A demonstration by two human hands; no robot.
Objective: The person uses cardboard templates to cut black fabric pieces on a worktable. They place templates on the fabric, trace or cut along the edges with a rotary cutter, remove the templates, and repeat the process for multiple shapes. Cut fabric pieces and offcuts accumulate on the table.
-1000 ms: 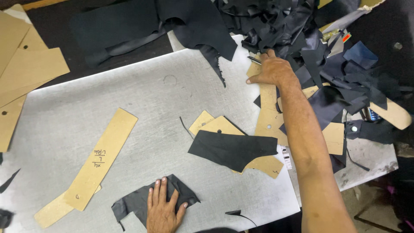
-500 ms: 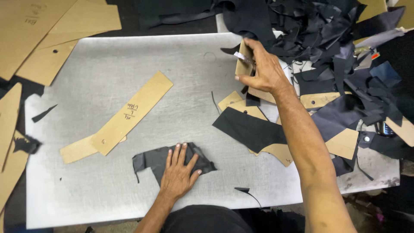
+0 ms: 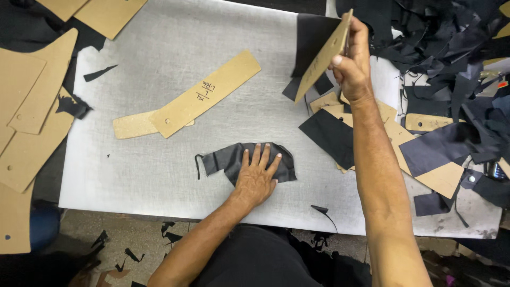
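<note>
Right hand [image 3: 353,66] has lifted a cardboard template [image 3: 323,57] off the pile; a second ago it lay flat there. Now it is pinched, tilted, above the table [image 3: 159,175]. Left hand [image 3: 256,178] stays flat, fingers spread, pressing the black leather scrap [image 3: 226,158], a soft, ragged-edged piece. Another long, stiff tan template [image 3: 204,94] lies on the grey felt-like mat.

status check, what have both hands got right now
Left hand flat on the dark leather scrap, pinning it to the cutting board. Right hand holds a cardboard pattern raised, tilted. Long cardboard pattern lies apart.
</note>
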